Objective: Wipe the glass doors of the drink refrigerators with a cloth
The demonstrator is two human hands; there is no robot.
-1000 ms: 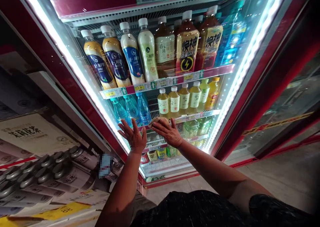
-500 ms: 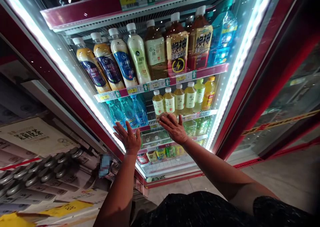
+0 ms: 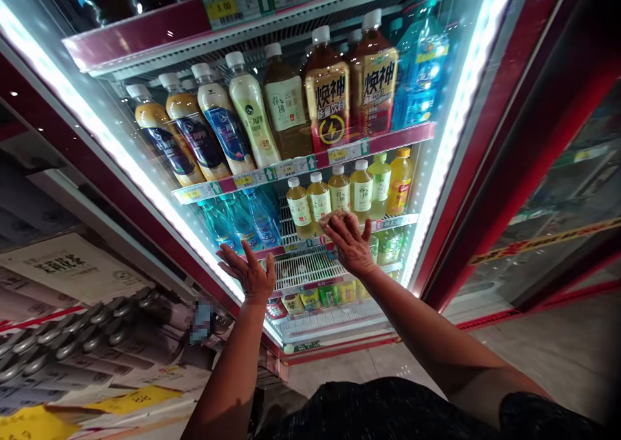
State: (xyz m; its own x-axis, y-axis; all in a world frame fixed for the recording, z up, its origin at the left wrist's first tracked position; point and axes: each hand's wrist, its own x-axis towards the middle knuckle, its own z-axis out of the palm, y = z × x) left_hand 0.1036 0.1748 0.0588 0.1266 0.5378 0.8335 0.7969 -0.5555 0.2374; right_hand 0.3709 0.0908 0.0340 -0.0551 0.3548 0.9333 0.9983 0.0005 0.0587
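My left hand [image 3: 248,275] is spread with its thumb out, in front of the glass door near the blue water bottles [image 3: 262,220]. Nothing is in it. My right hand [image 3: 353,249] presses a crumpled tan cloth [image 3: 332,219] under its fingers, seemingly flat against the glass. The cloth is mostly hidden by the fingers, so its exact kind is hard to make out. Behind it, small yellow-green tea bottles [image 3: 340,187] stand in a row inside the lit drinks cooler [image 3: 422,278].
Larger bottles [image 3: 330,97] fill the shelf above, over a price strip [image 3: 301,167]. At the left, a display of grey lidded bottles [image 3: 63,343] stands close to the cooler's frame. Another red-framed cooler [image 3: 548,252] is on the right. Tiled floor [image 3: 339,365] lies below.
My right hand has slid a little to the right with the cloth. My left hand stays nearly in place, fingers spread. The view has shifted slightly, moving the upper shelves leftward.
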